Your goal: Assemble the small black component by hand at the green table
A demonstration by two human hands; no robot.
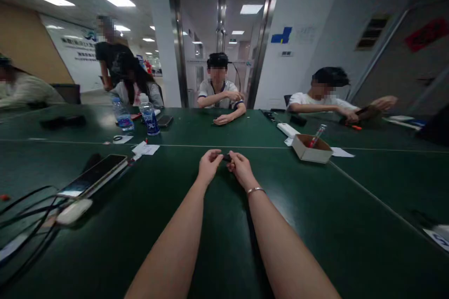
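Over the green table, both my hands meet in the middle of the view. A small black object [227,158] spans the gap between my fingertips, and its kind is too small to make out. My left hand [209,164] pinches its left end between thumb and fingers. On the other end, my right hand [241,168] is closed, with a silver bracelet [256,190] at the wrist. A long dark strip [253,238] shows beside my right forearm; I cannot tell whether it is a strap or a shadow.
On the left lie a phone [96,175], a white mouse-like object [74,211] and black cables [33,217]. Two bottles [150,119] stand farther back. An open box [312,152] sits right of my hands. Several people sit around the table; one person stands behind.
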